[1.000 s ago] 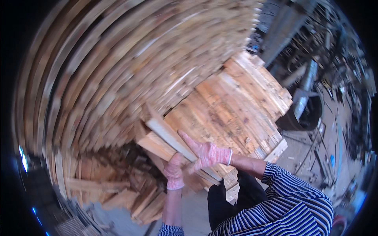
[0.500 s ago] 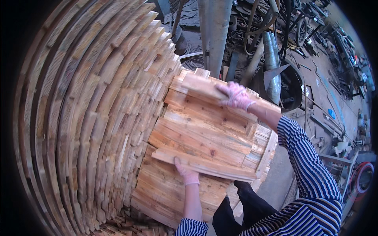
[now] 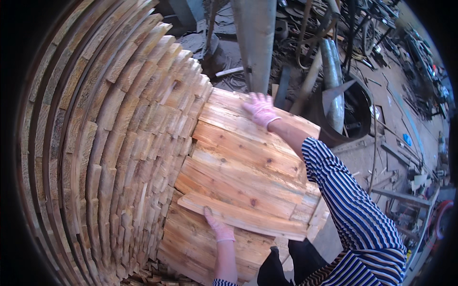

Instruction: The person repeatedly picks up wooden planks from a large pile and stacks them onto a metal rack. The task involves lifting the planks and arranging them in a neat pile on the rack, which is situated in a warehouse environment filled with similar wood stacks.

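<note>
Both of my hands wear pink gloves. My right hand [image 3: 261, 112] lies open, fingers spread, on a pale wooden board [image 3: 291, 123] at the far end of a layer of planks. Nearer to me, my left hand [image 3: 220, 228] is closed on the near edge of a narrow wooden plank [image 3: 253, 219]. A digit shows over that plank's top; the other fingers are mostly hidden. Between my hands, several knotty brown boards [image 3: 238, 183] lie side by side.
A tall stack of wooden boards [image 3: 109, 157] rises along the left. Beyond the planks stand a metal post [image 3: 255, 43], a round dark bin [image 3: 355, 112] and a silver duct pipe [image 3: 332, 71]. Scrap and cables clutter the back. My dark shoes or trouser legs [image 3: 305, 260] show below.
My right hand has moved slightly left and away from me. The loose board it held now lies flat among the others, and its fingers have spread. My left hand stays at its plank.
</note>
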`<state>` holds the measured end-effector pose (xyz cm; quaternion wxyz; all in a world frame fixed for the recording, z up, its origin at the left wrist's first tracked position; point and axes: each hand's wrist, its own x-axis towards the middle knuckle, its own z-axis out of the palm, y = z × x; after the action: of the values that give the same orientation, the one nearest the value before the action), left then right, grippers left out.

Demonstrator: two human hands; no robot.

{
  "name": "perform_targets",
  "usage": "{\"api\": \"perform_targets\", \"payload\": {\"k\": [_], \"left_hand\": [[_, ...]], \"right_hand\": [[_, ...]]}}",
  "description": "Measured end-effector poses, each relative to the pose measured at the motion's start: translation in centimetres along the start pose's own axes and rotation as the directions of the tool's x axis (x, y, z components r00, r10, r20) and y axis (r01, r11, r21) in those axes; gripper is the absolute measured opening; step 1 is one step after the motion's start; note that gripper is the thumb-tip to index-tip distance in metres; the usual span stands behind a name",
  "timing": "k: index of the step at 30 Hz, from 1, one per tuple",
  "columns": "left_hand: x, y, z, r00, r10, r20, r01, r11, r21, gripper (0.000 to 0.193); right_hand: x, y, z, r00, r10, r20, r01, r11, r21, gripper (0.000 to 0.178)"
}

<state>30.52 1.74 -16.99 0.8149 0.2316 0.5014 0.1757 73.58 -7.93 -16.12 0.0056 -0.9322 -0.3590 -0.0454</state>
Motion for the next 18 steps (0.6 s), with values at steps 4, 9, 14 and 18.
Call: {"api": "perform_targets", "payload": {"k": [4, 9, 14, 18], "left_hand": [[-1.9, 1.9, 2.4, 0.992, -0.007, -0.122, 0.027, 0.987, 0.159, 0.093], [-3.0, 4.9, 5.2, 0.984, -0.156, 0.084, 0.136, 0.970, 0.203, 0.071], [-7.2, 2.9, 9.4, 0.925, -0.223, 0.307, -0.102, 0.633, 0.768, 0.066], [-8.2, 4.9, 6.6, 0.983, -0.100, 0.152, -0.160, -0.077, 0.984, 0.105]], "right_hand": [[-10.6, -9.3, -3.8, 0.898, -0.362, 0.251, 0.089, 0.707, 0.702, 0.086], [-28.0, -16.8, -8.2, 0.639, -0.562, 0.525, -0.353, 0.392, 0.850, 0.130], [-36.5, -14.4, -10.4, 0.614, -0.300, 0.730, -0.676, 0.278, 0.683, 0.139], [-44.5, -8.4, -7.4, 0.613, 0.019, 0.790, -0.788, -0.049, 0.613, 0.138]]}}
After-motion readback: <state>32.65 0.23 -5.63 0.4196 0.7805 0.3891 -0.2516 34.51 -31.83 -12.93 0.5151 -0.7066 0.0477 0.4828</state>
